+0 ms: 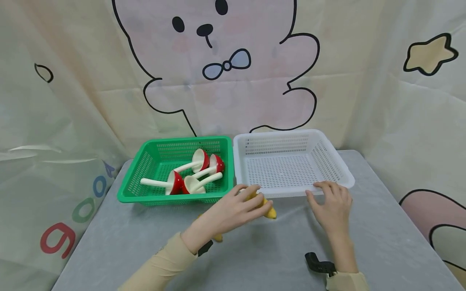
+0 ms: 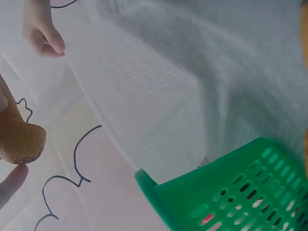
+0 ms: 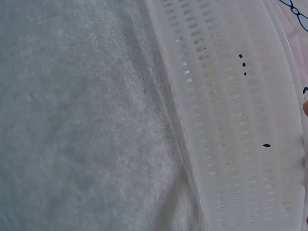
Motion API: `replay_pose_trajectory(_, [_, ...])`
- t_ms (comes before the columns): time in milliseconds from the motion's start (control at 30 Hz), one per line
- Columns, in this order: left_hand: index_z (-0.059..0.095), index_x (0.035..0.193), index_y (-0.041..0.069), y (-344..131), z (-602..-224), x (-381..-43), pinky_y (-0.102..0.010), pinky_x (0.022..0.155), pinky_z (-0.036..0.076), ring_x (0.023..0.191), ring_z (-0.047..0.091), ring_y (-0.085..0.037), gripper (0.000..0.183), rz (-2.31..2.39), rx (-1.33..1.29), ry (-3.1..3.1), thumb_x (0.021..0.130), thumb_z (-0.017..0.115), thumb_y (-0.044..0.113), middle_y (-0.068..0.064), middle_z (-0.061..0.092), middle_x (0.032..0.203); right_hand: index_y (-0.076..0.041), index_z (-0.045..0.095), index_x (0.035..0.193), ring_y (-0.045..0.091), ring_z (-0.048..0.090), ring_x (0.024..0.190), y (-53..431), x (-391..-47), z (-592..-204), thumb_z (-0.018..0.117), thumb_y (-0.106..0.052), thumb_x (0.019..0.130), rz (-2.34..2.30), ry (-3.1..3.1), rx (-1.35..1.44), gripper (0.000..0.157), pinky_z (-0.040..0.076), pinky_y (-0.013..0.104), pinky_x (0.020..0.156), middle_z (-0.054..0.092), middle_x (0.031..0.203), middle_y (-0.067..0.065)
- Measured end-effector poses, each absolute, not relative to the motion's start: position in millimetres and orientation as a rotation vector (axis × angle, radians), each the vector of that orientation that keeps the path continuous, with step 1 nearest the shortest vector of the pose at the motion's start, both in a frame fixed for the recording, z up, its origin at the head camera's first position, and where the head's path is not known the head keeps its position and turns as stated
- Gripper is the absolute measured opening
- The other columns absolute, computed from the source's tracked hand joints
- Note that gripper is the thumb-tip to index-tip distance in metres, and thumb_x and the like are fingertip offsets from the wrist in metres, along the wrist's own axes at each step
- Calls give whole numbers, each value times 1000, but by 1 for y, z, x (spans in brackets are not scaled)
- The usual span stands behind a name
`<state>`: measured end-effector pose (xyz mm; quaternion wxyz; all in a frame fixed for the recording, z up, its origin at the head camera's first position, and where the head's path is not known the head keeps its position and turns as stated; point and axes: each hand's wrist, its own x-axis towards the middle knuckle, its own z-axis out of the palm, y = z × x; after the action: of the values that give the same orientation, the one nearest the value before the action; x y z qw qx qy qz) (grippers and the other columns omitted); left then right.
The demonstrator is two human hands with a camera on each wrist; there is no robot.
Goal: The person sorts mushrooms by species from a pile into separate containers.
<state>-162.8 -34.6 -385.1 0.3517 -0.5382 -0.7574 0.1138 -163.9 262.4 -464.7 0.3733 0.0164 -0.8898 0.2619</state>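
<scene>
My left hand (image 1: 236, 206) holds a yellow banana (image 1: 270, 212) above the table, just in front of the white basket (image 1: 347, 180). One end of that banana (image 2: 21, 142) shows at the edge of the left wrist view, between fingertips. Fingers of my right hand (image 1: 333, 204) touch the white basket's front rim near its right corner, and the thumb lies in front of the rim. No items show in the white basket. Beneath my left forearm, another yellow thing (image 1: 218, 237) lies on the table, mostly hidden.
To the left, a green basket (image 1: 125, 194) adjoins the white one. Several red-capped toy mushrooms (image 1: 176, 182) with white stems lie in it. Both baskets stand at the back of a grey cloth-covered table (image 1: 269, 258), before a printed curtain (image 1: 349, 72).
</scene>
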Motion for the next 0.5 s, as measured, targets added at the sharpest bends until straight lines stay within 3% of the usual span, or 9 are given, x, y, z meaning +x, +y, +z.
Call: replay_pose_trajectory(500, [49, 130, 24, -6, -360, -201, -30, 94, 50, 118, 53, -16, 35, 445, -1499, -1884, 96, 59, 25, 7, 58, 116, -2, 66, 99, 42, 47, 102, 263, -163, -466, 79, -16, 76, 651, -2289, 31, 29, 32, 60, 88, 61, 108, 20])
